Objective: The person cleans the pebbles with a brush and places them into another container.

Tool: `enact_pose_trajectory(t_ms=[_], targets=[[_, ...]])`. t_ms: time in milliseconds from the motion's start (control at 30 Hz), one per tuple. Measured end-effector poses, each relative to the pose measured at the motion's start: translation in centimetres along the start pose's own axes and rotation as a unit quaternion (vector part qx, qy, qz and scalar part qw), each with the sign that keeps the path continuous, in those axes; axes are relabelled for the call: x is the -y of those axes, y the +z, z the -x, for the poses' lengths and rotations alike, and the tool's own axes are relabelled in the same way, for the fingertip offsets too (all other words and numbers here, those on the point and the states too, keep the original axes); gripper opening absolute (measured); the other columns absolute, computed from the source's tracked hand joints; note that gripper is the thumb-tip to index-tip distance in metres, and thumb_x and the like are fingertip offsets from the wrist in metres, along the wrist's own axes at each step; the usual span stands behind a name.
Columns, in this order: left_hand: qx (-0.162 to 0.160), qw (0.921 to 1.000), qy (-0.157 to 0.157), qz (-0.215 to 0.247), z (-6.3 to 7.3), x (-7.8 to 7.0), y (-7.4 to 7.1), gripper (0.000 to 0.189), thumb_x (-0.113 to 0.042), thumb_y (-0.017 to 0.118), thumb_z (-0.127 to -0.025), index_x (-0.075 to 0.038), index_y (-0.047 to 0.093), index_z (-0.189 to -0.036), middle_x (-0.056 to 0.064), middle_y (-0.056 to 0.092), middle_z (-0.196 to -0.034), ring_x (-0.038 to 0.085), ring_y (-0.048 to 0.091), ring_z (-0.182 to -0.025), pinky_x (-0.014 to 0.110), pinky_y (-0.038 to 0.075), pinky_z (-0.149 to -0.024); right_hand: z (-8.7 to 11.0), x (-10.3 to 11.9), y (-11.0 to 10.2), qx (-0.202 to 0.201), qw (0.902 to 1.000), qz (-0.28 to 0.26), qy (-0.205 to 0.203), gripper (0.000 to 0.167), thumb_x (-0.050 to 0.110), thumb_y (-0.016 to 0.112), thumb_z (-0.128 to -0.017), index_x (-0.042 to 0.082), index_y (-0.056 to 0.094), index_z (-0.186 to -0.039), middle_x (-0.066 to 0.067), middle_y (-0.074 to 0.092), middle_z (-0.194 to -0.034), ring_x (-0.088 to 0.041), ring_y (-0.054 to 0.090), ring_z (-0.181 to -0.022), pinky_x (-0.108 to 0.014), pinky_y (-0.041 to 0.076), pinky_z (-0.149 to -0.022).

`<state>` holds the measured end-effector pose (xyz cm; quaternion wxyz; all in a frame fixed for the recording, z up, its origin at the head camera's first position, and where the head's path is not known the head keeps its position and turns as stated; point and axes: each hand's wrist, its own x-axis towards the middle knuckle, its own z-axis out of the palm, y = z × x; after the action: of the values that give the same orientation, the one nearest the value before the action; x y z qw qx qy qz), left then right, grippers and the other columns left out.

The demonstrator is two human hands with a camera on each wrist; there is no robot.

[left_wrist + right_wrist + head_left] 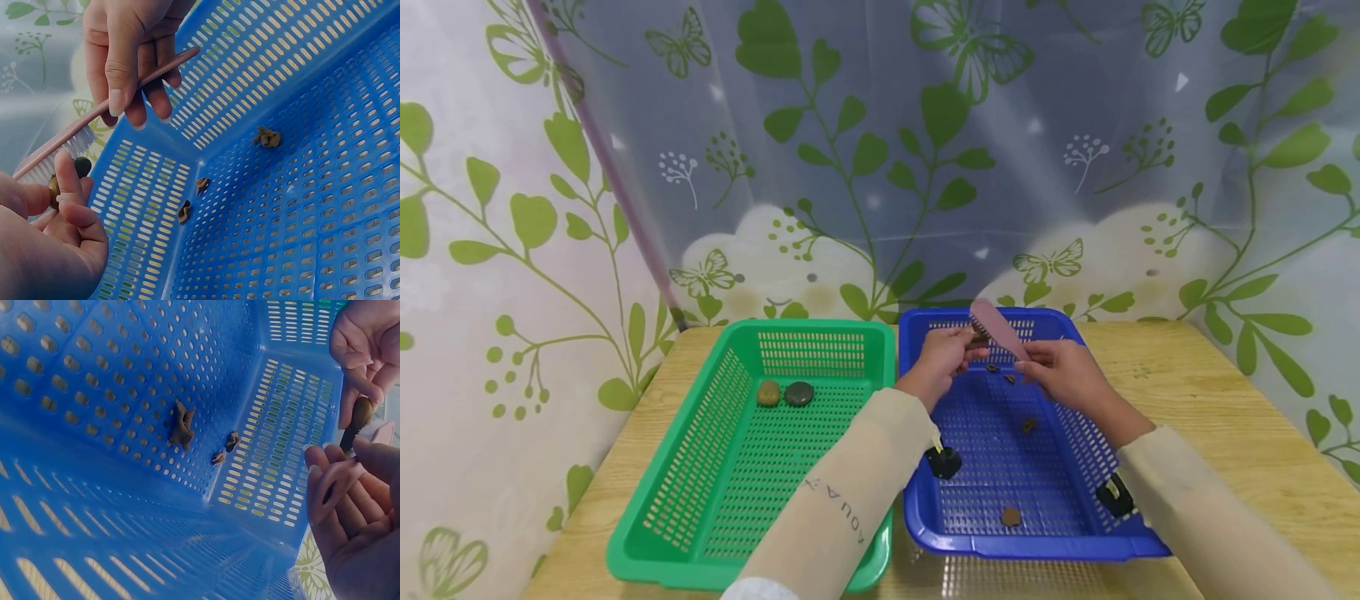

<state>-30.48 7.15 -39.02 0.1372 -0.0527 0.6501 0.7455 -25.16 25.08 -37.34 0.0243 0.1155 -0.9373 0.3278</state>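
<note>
My left hand pinches a small, smooth olive-brown and dark thing, apparently a stone, between thumb and fingers. Part of it is hidden by the fingers. My right hand grips the handle of a pink brush with pale bristles. In the left wrist view the bristles lie against or very close to the stone; contact is hard to tell. Both hands are above the far end of a blue basket. Inside that basket lie several brown crumpled bits and a flat brown piece.
Left of the blue basket stands a green basket, holding a tan stone and a dark grey stone. Both baskets rest on a wooden table. A patterned curtain hangs behind. Black devices show near the wrists.
</note>
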Motion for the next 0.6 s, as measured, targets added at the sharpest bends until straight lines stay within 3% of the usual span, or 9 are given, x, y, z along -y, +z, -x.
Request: enact_pose_trajectory(t_ms=[233,333,467,600], targets=[[0.0,1.0,-0.002,-0.005,0.0,0.04,-0.02,0.029,-0.019,0.051,-0.102,-0.002,0.066,-0.119,0.009,0.073,-0.086,0.001,0.056,-0.056,0.016,0.033,-0.048,0.07,-0.07,-0.07,-0.019,0.9997,0.006,0.013,0.035,0.013,0.059,-0.097,-0.009,0.059,-0.124,-0.016,0.072,-0.086,-0.016,0.053,-0.052,-0.029,0.041,-0.044],[0.001,1.0,-0.004,-0.004,-0.02,0.09,-0.06,0.029,-0.018,0.051,-0.102,-0.002,0.065,-0.122,0.013,0.073,-0.093,0.001,0.056,-0.056,0.015,0.032,-0.048,0.1,-0.08,-0.12,-0.044,0.9985,0.017,0.028,0.036,0.015,0.058,-0.098,-0.01,0.058,-0.125,-0.019,0.072,-0.092,-0.023,0.064,-0.064,-0.031,0.046,-0.05],[0.005,1.0,-0.005,-0.004,0.14,-0.01,-0.16,0.028,-0.016,0.05,-0.102,-0.004,0.065,-0.122,0.009,0.073,-0.089,0.0,0.055,-0.056,0.014,0.033,-0.05,0.12,0.01,-0.14,-0.076,0.9961,0.025,0.038,0.042,0.019,0.057,-0.099,-0.011,0.055,-0.128,-0.023,0.07,-0.104,-0.033,0.069,-0.088,-0.04,0.053,-0.067],[0.006,1.0,-0.003,-0.004,0.12,-0.07,-0.09,0.028,-0.017,0.05,-0.102,-0.004,0.065,-0.123,0.012,0.073,-0.094,0.0,0.056,-0.056,0.014,0.033,-0.05,0.07,0.06,-0.02,-0.084,0.9963,0.014,0.013,0.045,0.021,0.058,-0.099,-0.011,0.053,-0.131,-0.026,0.066,-0.113,-0.034,0.069,-0.091,-0.043,0.055,-0.07]])
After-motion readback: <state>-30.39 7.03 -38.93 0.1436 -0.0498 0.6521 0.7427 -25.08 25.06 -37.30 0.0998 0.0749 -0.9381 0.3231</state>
